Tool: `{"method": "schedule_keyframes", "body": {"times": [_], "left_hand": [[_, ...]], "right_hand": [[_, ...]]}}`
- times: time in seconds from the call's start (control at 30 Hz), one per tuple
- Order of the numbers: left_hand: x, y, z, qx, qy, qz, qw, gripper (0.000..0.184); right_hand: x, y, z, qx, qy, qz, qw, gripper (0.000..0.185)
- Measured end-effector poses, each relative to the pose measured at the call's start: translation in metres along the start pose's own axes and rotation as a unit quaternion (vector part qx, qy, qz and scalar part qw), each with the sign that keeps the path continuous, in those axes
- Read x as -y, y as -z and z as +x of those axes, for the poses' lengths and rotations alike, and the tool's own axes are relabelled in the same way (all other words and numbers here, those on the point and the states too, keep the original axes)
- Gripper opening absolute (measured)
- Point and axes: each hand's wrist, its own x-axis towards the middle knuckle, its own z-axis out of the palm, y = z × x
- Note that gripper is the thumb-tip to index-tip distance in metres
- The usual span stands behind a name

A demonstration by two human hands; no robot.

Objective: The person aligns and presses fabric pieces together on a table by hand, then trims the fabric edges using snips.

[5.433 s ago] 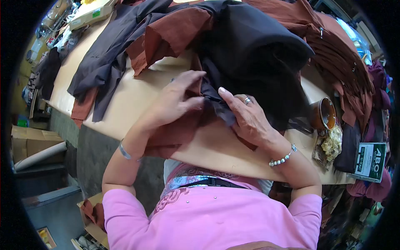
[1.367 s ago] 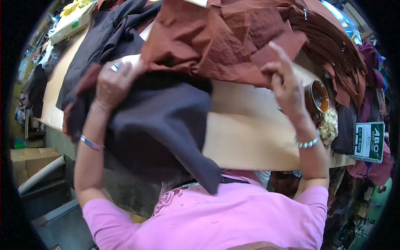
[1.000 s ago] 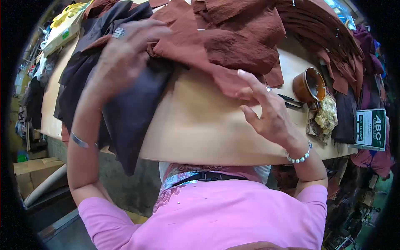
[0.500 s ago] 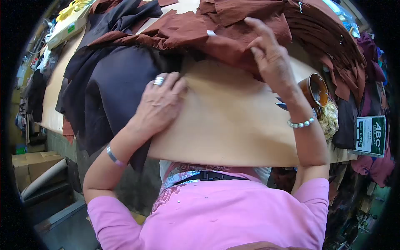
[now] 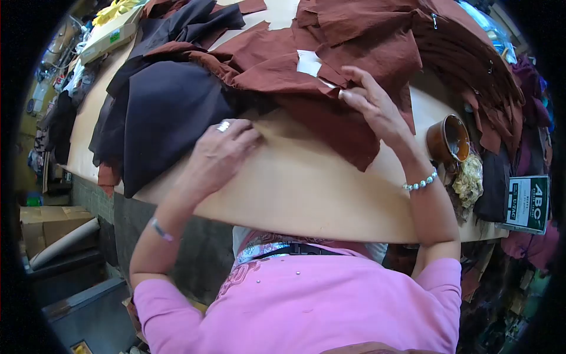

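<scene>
Between the left hand (image 5: 223, 152) and the right hand (image 5: 377, 112) lies a bare stretch of bench (image 5: 306, 200), running down to its curved front edge by the person's waist, leaving open room there. The left hand is palm down near the right border of a dark cloth (image 5: 171, 106), fingers bent; whether it grips anything underneath cannot be told. The right hand is loosely open, thumb and forefinger apart, at the brown cloth (image 5: 330, 118), its thumb tip by a torn-looking opening; firm contact is unclear. The brown cloth spreads across the bench beyond both hands, one corner pointing toward the front edge. Farther right stand a brown mug (image 5: 437, 141) and a crumpled yellowish lump (image 5: 470, 186), then a green-and-white box (image 5: 527, 203) reading "ABC" and "U-TAC", its smaller print illegible.
</scene>
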Motion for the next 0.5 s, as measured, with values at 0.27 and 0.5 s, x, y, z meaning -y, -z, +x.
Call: {"method": "schedule_keyframes", "body": {"times": [0.27,0.5], "left_hand": [[-0.010,-0.027,0.027,-0.035,0.013,-0.075,0.997,0.024],[0.004,-0.044,0.061,0.050,0.002,0.497,0.866,0.037]], "right_hand": [[0.047,-0.037,0.040,0.130,0.082,-0.187,0.970,0.066],[0.079,-0.051,0.063,0.145,0.070,0.393,0.905,0.067]]}}
